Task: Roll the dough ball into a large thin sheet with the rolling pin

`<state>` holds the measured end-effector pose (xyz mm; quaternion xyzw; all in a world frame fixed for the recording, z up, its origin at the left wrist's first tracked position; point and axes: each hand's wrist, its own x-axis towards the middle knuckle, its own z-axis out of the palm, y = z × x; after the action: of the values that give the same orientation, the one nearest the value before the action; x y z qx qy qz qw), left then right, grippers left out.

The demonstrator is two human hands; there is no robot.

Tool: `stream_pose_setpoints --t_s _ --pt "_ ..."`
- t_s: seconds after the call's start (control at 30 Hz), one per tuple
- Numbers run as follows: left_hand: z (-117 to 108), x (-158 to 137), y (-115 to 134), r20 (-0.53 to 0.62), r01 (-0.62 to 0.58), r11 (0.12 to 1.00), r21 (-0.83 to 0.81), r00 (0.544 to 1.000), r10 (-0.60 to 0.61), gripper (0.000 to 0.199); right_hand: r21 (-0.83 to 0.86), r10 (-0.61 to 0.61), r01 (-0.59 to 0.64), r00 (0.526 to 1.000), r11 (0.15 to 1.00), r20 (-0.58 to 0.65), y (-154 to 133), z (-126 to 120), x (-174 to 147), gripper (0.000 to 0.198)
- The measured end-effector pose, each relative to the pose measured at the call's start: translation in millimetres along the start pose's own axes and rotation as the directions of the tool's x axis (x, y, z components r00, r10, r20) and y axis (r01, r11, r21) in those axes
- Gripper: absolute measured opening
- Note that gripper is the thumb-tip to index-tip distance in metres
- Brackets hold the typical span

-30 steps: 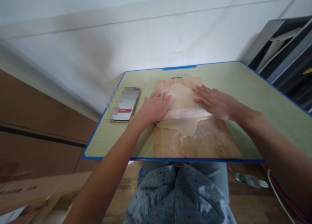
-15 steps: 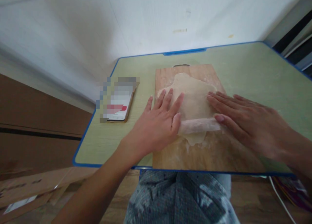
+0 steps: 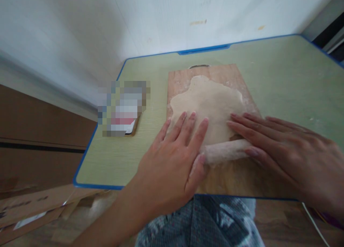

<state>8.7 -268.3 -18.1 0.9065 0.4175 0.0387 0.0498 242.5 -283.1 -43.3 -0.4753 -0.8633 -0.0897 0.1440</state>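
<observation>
A flour-dusted rolling pin (image 3: 227, 151) lies across the near edge of a flat, irregular sheet of dough (image 3: 209, 100). Under the dough is a wooden cutting board (image 3: 225, 179) with a metal handle at its far end. My left hand (image 3: 174, 157) rests over the pin's left end, fingers stretched forward and spread, their tips over the dough. Flat across the right end lies my right hand (image 3: 285, 150), fingers extended and thumb beside the pin. Both ends of the pin are hidden beneath the hands.
A phone (image 3: 123, 111), partly pixelated, lies left of the board on the green table (image 3: 290, 78) with blue edging. A white wall (image 3: 161, 21) stands behind the table. Cardboard boxes (image 3: 29, 211) are on the floor at lower left, and a white cable (image 3: 313, 220) hangs at lower right.
Both hands and the rolling pin have moved toward my body. The dough flap that stuck out on the near side of the pin no longer shows. The camera view has shifted slightly.
</observation>
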Motion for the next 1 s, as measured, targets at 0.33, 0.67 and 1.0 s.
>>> stream_pose_setpoints --t_s 0.33,0.67,1.0 --pt "3.2 -27.3 25.5 -0.063 0.005 1.000 -0.012 0.998 -0.006 0.056 -0.067 0.024 -0.030 0.996 0.997 -0.083 -19.6 -5.9 -20.0 0.045" --pt "-20.3 -55.2 17.9 -0.092 -0.111 0.966 -0.234 0.992 0.091 0.047 -0.020 -0.080 0.078 0.989 0.997 -0.122 -21.4 -0.7 -32.8 0.037" --pt "-40.3 59.5 -76.3 -0.072 0.213 0.846 -0.489 0.957 -0.282 0.027 -0.112 0.024 -0.065 0.942 0.992 -0.335 39.4 -3.0 14.0 0.028"
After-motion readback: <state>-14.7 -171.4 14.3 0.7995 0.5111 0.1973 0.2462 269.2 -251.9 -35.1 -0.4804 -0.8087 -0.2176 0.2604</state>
